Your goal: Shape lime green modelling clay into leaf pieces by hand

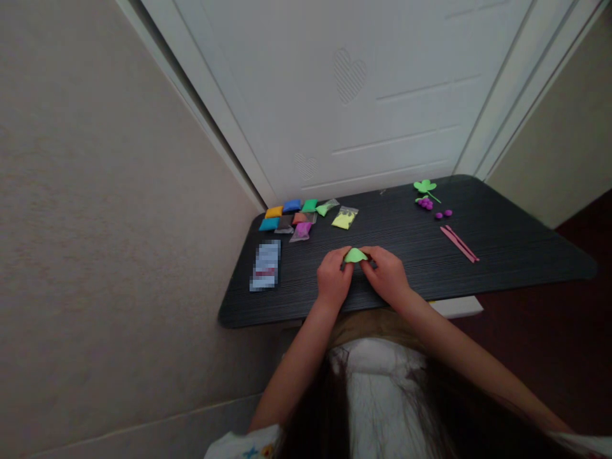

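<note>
A flattened piece of light green modelling clay [355, 255] is pinched between my two hands, just above the dark table [396, 233]. My left hand [333, 274] grips its left edge with thumb and fingers. On the opposite edge, my right hand [386, 273] holds it the same way. At the table's far right lie a green clay leaf shape [425, 186] with a thin stem, a purple clay cluster [424, 203] like grapes, and two purple clay balls [444, 215]. Pink modelling tools [459, 244] rest in front of them.
Several clay packets in many colours, among them an orange one [274, 212] and a purple one [301, 231], lie at the back left. A yellow packet [345, 218] is apart from them. A blurred-out phone-like rectangle [266, 264] lies at left. Behind the table stands a white door [382, 115].
</note>
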`<state>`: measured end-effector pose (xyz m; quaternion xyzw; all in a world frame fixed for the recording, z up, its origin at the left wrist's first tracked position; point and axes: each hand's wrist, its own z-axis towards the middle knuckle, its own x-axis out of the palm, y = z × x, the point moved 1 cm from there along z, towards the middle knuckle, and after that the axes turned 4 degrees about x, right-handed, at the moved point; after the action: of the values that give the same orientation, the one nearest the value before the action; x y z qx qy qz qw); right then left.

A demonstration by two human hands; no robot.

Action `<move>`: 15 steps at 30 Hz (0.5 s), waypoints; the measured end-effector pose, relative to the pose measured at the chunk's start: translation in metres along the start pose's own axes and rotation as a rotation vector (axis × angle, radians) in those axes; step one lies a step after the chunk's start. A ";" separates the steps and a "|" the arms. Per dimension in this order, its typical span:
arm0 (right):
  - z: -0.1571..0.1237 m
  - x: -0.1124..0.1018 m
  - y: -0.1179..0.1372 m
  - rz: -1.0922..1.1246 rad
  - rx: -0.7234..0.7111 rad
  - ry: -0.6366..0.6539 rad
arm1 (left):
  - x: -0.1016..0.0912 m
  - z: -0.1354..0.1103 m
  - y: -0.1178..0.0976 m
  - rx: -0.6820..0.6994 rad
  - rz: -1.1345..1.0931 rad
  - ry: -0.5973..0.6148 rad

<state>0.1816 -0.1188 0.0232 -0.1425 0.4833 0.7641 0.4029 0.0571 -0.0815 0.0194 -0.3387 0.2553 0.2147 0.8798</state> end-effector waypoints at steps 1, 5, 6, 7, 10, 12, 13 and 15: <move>0.000 0.000 0.000 0.001 -0.001 -0.005 | 0.000 0.000 0.000 0.005 0.000 0.000; -0.001 -0.002 0.002 0.018 -0.006 -0.018 | -0.001 -0.001 -0.001 0.010 -0.018 0.010; -0.001 -0.002 0.002 0.024 -0.010 -0.021 | -0.001 -0.001 -0.001 0.007 -0.027 0.014; -0.001 -0.003 0.003 0.032 -0.014 -0.024 | -0.002 0.000 -0.002 0.002 -0.039 0.019; -0.002 -0.003 0.002 0.053 -0.019 -0.038 | -0.003 0.001 -0.004 -0.020 -0.081 0.044; -0.002 -0.003 0.002 0.057 -0.019 -0.045 | -0.003 0.002 -0.005 -0.038 -0.102 0.064; -0.002 -0.004 0.002 0.055 -0.021 -0.046 | -0.003 0.002 -0.005 -0.048 -0.109 0.071; -0.002 -0.004 0.002 0.044 -0.030 -0.040 | -0.002 0.002 -0.005 -0.065 -0.118 0.075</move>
<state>0.1821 -0.1225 0.0263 -0.1224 0.4668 0.7826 0.3934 0.0590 -0.0841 0.0247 -0.3895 0.2604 0.1579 0.8693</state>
